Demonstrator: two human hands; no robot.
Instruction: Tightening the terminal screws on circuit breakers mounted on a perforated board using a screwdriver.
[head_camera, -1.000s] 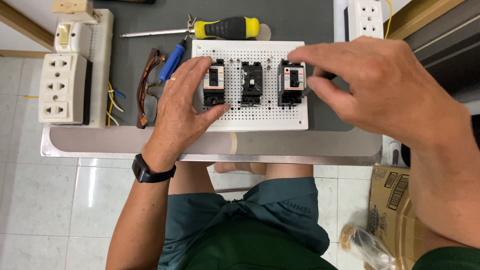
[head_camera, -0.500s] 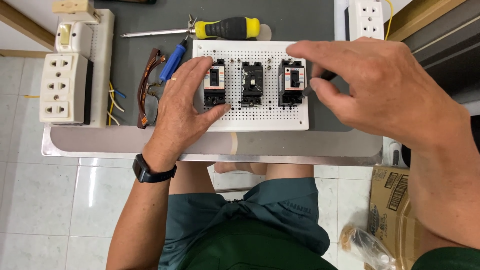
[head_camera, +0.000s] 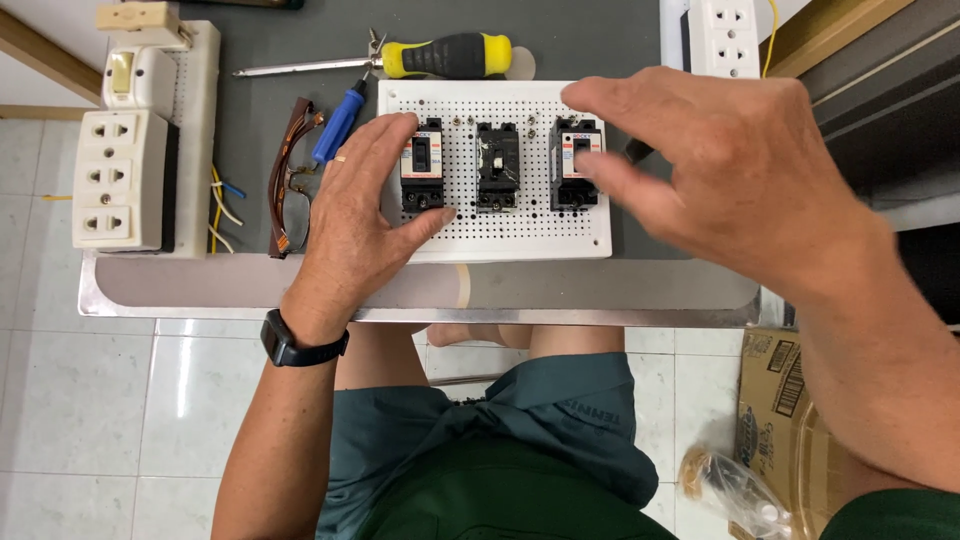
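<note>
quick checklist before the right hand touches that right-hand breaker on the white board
1. Left hand steadies the white perforated board: ok, palm on its left edge, thumb under the left breaker.
2. Right hand lined up with the right breaker: ok, fingertips at it; contact cannot tell.
3. Middle breaker free of fingers: ok.
4. Switch positions of the three breakers: cannot tell, too small.
5. Yellow-handled screwdriver and blue-handled tool off the board: ok, they lie beside it.
6. Board fully on the table: ok.
</note>
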